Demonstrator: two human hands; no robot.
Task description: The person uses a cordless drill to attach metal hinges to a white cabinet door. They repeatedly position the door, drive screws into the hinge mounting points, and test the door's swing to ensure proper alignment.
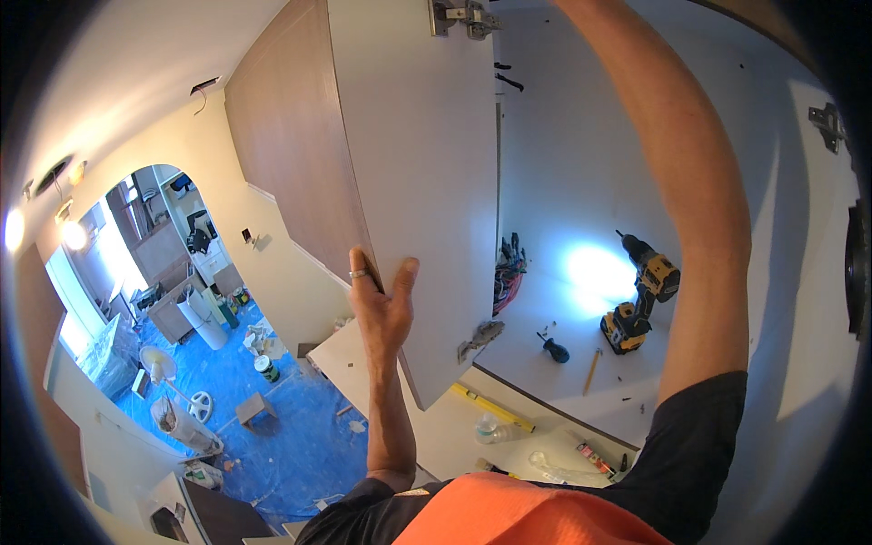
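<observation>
A cabinet door, pale on its inner face, hangs in front of me, turned edge-on. Around its lower edge my left hand is closed, thumb on the pale face and a ringed finger at the edge. Metal hinges sit near the door's top and bottom. My right arm reaches up past the cabinet opening; its hand is beyond the upper edge. Below that arm, a yellow and black cordless drill stands on the cabinet floor, beside a small screwdriver and a pencil.
A hinge is fixed on the right cabinet wall. Bundled wires lie behind the door. On the counter below are a yellow level and a clear container. Blue sheeting covers the floor at left, with a fan on it.
</observation>
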